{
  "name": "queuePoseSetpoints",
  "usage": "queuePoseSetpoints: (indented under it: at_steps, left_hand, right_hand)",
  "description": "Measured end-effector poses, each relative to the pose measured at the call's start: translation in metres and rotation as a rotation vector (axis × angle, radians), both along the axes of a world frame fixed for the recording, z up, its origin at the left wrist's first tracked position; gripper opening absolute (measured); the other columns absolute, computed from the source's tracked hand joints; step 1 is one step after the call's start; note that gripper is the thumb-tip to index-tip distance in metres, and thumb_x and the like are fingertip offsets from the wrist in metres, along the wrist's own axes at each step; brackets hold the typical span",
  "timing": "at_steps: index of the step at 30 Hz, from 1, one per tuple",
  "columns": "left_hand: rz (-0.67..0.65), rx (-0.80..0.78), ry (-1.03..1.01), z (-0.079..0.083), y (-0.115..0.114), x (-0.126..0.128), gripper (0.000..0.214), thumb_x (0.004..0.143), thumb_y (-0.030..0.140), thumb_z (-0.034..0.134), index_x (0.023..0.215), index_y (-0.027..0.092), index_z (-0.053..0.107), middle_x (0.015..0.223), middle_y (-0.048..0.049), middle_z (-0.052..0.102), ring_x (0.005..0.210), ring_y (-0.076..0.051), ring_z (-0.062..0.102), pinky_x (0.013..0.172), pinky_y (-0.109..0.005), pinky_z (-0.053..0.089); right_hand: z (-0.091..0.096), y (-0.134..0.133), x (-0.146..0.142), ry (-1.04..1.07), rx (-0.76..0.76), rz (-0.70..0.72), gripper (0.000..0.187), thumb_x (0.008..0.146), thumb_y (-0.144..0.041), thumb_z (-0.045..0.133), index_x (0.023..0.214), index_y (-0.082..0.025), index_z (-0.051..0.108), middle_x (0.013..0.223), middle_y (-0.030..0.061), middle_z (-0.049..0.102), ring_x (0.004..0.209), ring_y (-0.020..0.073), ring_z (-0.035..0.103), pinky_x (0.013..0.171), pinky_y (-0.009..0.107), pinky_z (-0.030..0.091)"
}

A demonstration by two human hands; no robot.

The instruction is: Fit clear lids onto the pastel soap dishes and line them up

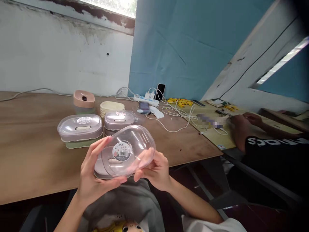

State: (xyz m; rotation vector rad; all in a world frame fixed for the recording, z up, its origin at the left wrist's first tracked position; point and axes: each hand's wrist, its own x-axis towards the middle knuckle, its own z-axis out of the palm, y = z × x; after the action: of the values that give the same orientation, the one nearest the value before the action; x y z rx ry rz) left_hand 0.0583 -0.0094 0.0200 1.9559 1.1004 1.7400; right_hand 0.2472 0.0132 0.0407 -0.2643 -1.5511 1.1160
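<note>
We've got the clear-lidded box just off the counter edge, left hand and right hand both gripping it. Fingertip hold on slick plastic (lid maybe loose): could slip, fall short of counter.

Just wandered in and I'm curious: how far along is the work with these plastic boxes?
Looks done: a larger closed clear-lidded plastic box and a smaller clear-lidded box stand on the brown wooden table. In hand: the left hand and right hand hold a clear-domed plastic box with a pale pink base. Possibly left: a stack of cream oval trays and a pink tub, without clear lids.
</note>
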Motion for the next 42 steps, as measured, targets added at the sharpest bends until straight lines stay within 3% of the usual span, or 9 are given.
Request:
queuePoseSetpoints:
  at_steps: [4,7,11,14,18,25,35,40,42]
  left_hand:
    - [0.001,0.023,0.011,0.003,0.002,0.003,0.087,0.058,0.035,0.086,0.135,0.026,0.047,0.126,-0.0101,0.051,0.114,-0.033,0.051,0.096,-0.046,0.043]
    - [-0.062,-0.025,-0.12,0.001,0.005,0.01,0.083,0.062,0.045,0.081,0.134,0.022,0.048,0.124,-0.0115,0.052,0.114,-0.033,0.052,0.097,-0.044,0.044]
    - [-0.091,-0.051,-0.191,0.001,0.008,0.0,0.075,0.07,0.051,0.074,0.133,0.021,0.049,0.127,-0.0108,0.052,0.12,-0.031,0.049,0.101,-0.04,0.041]
    - [-0.091,-0.167,0.007,0.001,0.008,-0.028,0.071,0.073,0.043,0.073,0.135,0.023,0.045,0.13,-0.0095,0.051,0.123,-0.031,0.047,0.104,-0.041,0.038]
    - [-0.102,-0.323,0.247,-0.004,0.004,-0.058,0.07,0.074,0.038,0.073,0.135,0.026,0.043,0.135,-0.0087,0.047,0.124,-0.032,0.045,0.105,-0.044,0.038]
    - [-0.228,-0.471,0.259,-0.007,0.004,-0.056,0.072,0.076,0.032,0.072,0.138,0.025,0.035,0.141,-0.0102,0.043,0.125,-0.029,0.047,0.105,-0.041,0.041]
    - [-0.211,-0.412,0.428,-0.008,0.005,-0.058,0.069,0.085,0.034,0.063,0.144,0.026,0.029,0.15,-0.0078,0.03,0.136,-0.03,0.032,0.11,-0.046,0.031]
    - [-0.197,-0.364,0.478,-0.006,0.006,-0.056,0.068,0.085,0.031,0.06,0.145,0.027,0.028,0.15,-0.0082,0.031,0.135,-0.031,0.033,0.109,-0.046,0.032]
    - [-0.196,-0.372,0.472,-0.006,0.005,-0.056,0.068,0.085,0.031,0.06,0.144,0.028,0.028,0.149,-0.007,0.032,0.135,-0.03,0.033,0.11,-0.044,0.032]
  right_hand:
    - [-0.005,0.0,0.0,-0.019,-0.042,-0.035,0.018,0.071,-0.025,0.077,0.076,-0.02,0.06,0.067,-0.0002,0.067,0.047,0.0128,0.063,0.04,0.022,0.05]
    - [-0.006,-0.001,-0.001,-0.029,-0.043,-0.144,0.026,0.065,-0.022,0.082,0.07,-0.02,0.056,0.057,-0.0041,0.061,0.046,0.0108,0.059,0.039,0.02,0.044]
    - [0.003,0.002,0.008,0.04,0.008,-0.218,0.027,0.07,-0.026,0.078,0.068,-0.021,0.052,0.056,-0.0058,0.058,0.045,0.0086,0.054,0.04,0.02,0.041]
    - [0.013,0.011,0.025,0.109,-0.019,-0.318,0.029,0.076,-0.034,0.073,0.069,-0.022,0.048,0.056,-0.0075,0.054,0.042,0.0077,0.05,0.04,0.021,0.04]
    - [0.017,0.035,0.046,0.122,-0.255,-0.442,0.039,0.076,-0.043,0.07,0.065,-0.022,0.039,0.053,-0.0093,0.047,0.04,0.0062,0.045,0.039,0.019,0.036]
    - [-0.006,0.072,0.058,0.136,-0.512,-0.492,0.046,0.066,-0.051,0.074,0.065,-0.022,0.038,0.052,-0.0105,0.038,0.04,0.0043,0.039,0.038,0.017,0.034]
    - [-0.028,0.079,0.067,-0.032,-0.744,-0.55,0.04,0.064,-0.053,0.071,0.075,-0.018,0.055,0.053,-0.0048,0.054,0.04,0.0078,0.048,0.034,0.018,0.038]
    - [-0.038,0.083,0.071,-0.125,-0.768,-0.601,0.034,0.06,-0.042,0.075,0.074,-0.019,0.053,0.058,-0.0048,0.054,0.041,0.0075,0.047,0.031,0.017,0.034]
    - [-0.041,0.084,0.072,-0.152,-0.742,-0.647,0.034,0.06,-0.037,0.075,0.08,-0.02,0.054,0.067,-0.0038,0.057,0.05,0.0098,0.053,0.036,0.018,0.041]
